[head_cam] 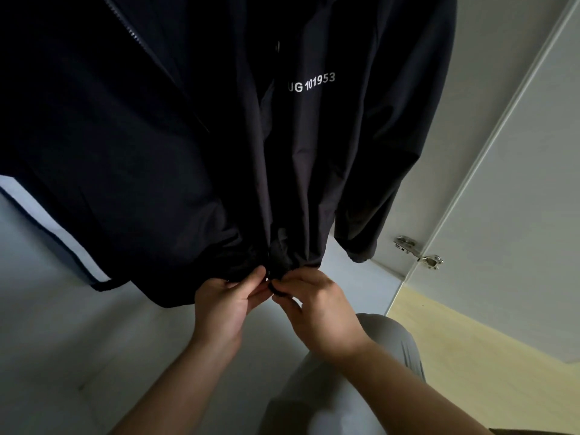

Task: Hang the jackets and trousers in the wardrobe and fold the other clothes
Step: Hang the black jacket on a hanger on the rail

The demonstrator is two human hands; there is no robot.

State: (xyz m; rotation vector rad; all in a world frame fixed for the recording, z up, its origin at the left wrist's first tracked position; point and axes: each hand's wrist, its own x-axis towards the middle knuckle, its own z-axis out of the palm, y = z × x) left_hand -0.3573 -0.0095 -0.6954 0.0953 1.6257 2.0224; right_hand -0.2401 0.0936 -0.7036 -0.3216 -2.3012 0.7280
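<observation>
Seemingly with hanging done, the left hand and right hand each pinch the hem of the dark jacket hanging just above them, likely fastening its front, which calls for aligning both edges.

The black jacket hangs across the upper and middle view and closes off the way behind it. At its left edge a white-striped garment hangs just beside it, with no gap between them. The left hand and right hand pinch the middle of the hem, filling that spot. Below the hem to the left, room lies open above the pale panel. Right of the jacket's sleeve a narrow gap runs beside the wardrobe side wall, where a metal hinge juts out beside the open door. A knee blocks the lower middle.
</observation>
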